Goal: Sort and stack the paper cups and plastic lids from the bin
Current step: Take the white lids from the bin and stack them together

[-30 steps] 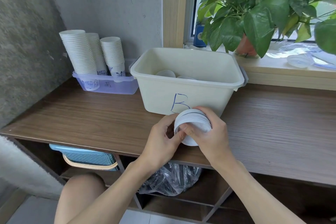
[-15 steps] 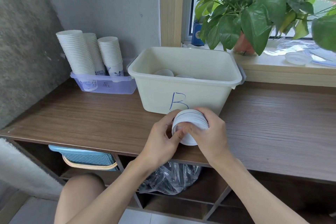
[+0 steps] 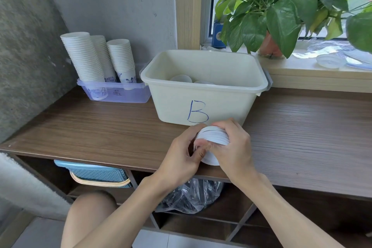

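Note:
A stack of white plastic lids is held on its side just in front of the cream bin marked "B". My right hand wraps over the stack from the right, fingers curled round it. My left hand grips the stack's near end from the left, thumb on the lid rims. Inside the bin a few white lids or cups show above the front wall. Three tall stacks of paper cups stand in a clear tray at the back left.
The wooden counter runs left to right, with a wall at the left and back. A potted plant and clear lids sit on the window sill at the right. Below the counter are a blue basket and a plastic bag.
Both hands stay on the lid stack in front of the bin, with only small finger shifts; the view has moved slightly.

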